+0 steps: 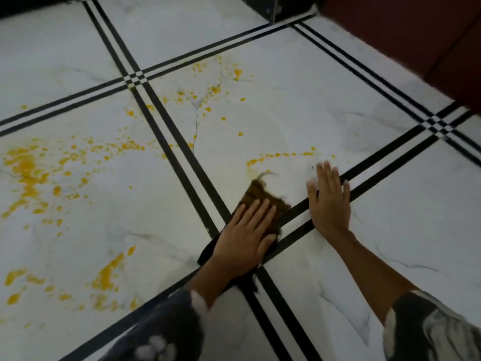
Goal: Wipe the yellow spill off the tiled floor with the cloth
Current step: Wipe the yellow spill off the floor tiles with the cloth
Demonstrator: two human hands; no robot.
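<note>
Yellow spill (28, 168) lies in blotches and drops across the white tiled floor (299, 110), heaviest at the left, with a thin trail (276, 155) just beyond my hands. My left hand (247, 235) presses flat on a dark brown cloth (263, 195) where the black tile lines cross. The cloth's far edge is blurred and pokes out past my fingers. My right hand (329, 201) rests flat on the floor beside it, fingers spread, holding nothing.
Black double stripes (182, 149) divide the tiles. A dark red surface (416, 35) stands at the far right. Dark furniture edges (281, 3) line the top. My patterned sleeves (161, 332) show at the bottom.
</note>
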